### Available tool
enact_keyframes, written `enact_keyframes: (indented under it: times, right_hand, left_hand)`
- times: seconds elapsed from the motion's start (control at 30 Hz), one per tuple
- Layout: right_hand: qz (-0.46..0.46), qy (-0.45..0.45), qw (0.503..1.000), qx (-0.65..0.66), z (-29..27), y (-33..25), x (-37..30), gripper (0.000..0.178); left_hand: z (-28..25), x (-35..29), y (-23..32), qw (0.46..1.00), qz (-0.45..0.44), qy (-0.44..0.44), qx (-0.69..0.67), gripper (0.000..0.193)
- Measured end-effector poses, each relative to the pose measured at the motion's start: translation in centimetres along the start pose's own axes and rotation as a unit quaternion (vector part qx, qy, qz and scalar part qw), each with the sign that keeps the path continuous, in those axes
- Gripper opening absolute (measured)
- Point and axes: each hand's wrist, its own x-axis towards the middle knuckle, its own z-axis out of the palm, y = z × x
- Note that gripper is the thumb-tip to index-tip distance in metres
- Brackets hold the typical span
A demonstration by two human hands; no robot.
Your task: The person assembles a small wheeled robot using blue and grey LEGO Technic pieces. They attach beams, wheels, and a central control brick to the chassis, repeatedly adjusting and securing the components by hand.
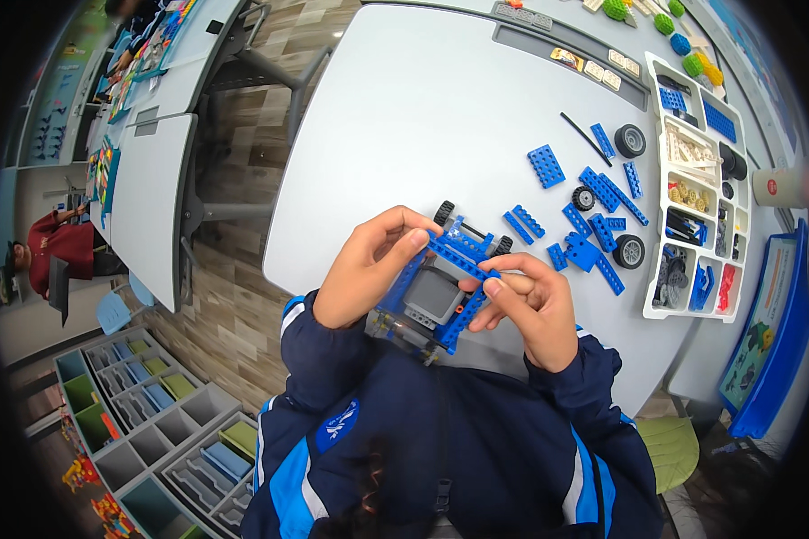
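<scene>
One blue toy car (black wheels on) is pinched by left hand and right hand, fingers nearly closed.

Classroom, with worktables, cubbies, parts tray

Bright, even light covers the pale table, while fisheye distortion bends edges toward black corners.
</scene>
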Motion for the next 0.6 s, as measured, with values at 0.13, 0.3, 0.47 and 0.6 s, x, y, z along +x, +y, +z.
enact_keyframes:
  times: [0.13, 0.3, 0.47, 0.6]
  right_hand:
    - [-0.022, 0.013, 1.000, -0.014, 0.2, 0.3, 0.0, 0.026]
    - [-0.023, 0.004, 1.000, -0.013, 0.1, 0.5, 0.0, 0.026]
    - [-0.009, -0.006, 1.000, -0.018, -0.1, 0.4, 0.0, 0.025]
    - [-0.016, -0.004, 0.999, -0.044, 0.0, 0.4, 0.0, 0.031]
  left_hand:
    - [0.0, 0.1, 0.0, 1.000, 0.005, -0.003, 0.007, 0.023]
    - [-0.1, -0.2, 0.1, 1.000, 0.002, -0.004, 0.027, 0.024]
    - [-0.5, -0.1, -0.2, 1.000, -0.017, -0.024, -0.010, 0.026]
    - [-1.1, -0.1, -0.6, 0.999, -0.005, -0.035, -0.004, 0.030]
